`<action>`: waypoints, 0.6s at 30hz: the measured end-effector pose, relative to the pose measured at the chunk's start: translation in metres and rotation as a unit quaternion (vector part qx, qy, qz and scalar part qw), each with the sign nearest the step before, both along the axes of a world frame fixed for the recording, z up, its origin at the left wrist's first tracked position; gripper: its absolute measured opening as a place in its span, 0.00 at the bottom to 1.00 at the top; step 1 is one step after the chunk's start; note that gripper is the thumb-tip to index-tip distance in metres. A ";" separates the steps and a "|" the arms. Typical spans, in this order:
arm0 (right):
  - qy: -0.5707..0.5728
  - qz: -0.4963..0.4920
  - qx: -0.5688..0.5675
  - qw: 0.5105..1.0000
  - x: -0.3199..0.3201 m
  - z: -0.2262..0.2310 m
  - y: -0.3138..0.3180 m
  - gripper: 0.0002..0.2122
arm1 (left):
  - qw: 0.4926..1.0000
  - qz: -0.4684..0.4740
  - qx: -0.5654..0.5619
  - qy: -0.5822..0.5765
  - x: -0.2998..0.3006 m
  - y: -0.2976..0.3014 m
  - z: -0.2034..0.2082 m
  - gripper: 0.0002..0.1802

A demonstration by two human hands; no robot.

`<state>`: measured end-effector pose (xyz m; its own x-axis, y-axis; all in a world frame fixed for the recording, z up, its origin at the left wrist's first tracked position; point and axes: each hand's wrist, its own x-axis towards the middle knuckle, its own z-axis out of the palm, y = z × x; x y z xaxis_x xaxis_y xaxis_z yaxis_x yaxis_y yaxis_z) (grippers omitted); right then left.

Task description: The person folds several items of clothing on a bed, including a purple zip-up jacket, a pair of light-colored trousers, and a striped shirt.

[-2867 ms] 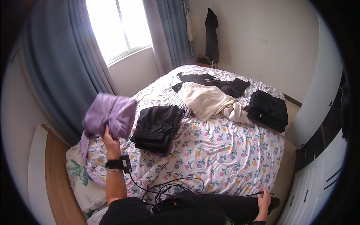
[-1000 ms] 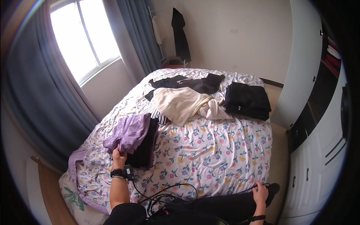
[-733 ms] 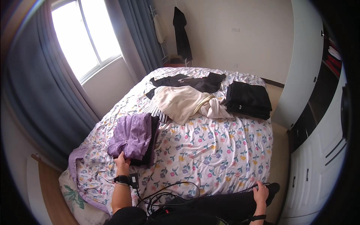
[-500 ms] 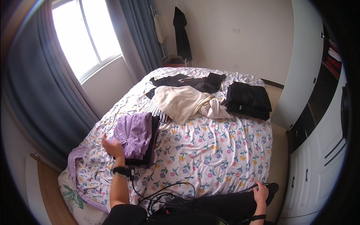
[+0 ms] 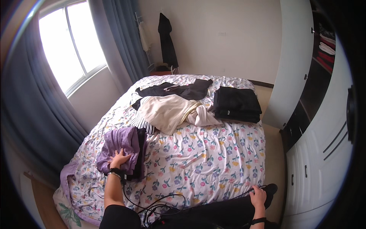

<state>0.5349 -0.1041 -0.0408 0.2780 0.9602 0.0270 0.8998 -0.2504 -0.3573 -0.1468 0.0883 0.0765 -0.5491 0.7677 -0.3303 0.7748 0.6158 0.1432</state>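
Observation:
My left hand (image 5: 119,158) lies flat with spread fingers on a folded purple garment (image 5: 121,142), pressing on its near part. This garment tops a small pile, and dark folded clothes (image 5: 142,147) show beneath it along its right and near sides. Over my black-trousered leg at the lower right, my right hand (image 5: 258,196) rests with its fingers stretched out and holds nothing that I can see. Farther up the bed, a cream garment (image 5: 167,110) lies loosely bunched, partly over a striped piece (image 5: 143,124).
Behind the cream garment, dark clothing (image 5: 179,89) is spread out. A folded black stack (image 5: 237,104) sits at the bed's right. Black cables (image 5: 164,202) loop beside my lap. The floral bedspread (image 5: 206,152) covers the bed. An open wardrobe (image 5: 305,99) stands to the right, curtains (image 5: 42,99) left.
My left hand has come down from the purple garment's left edge onto its top, fingers now spread. My right hand stays on my leg. The whole view has shifted slightly.

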 end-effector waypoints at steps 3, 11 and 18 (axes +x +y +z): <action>0.001 0.007 0.005 1.000 -0.003 0.005 0.004 0.18 | 1.000 -0.010 0.005 -0.021 -0.024 0.015 -0.011 0.51; -0.005 -0.001 0.033 0.999 -0.002 0.004 0.000 0.16 | 0.994 -0.086 0.042 0.055 0.037 0.033 -0.021 0.51; -0.015 -0.002 0.052 0.999 -0.002 0.000 0.003 0.15 | 0.976 -0.125 0.152 0.092 0.092 0.059 0.002 0.44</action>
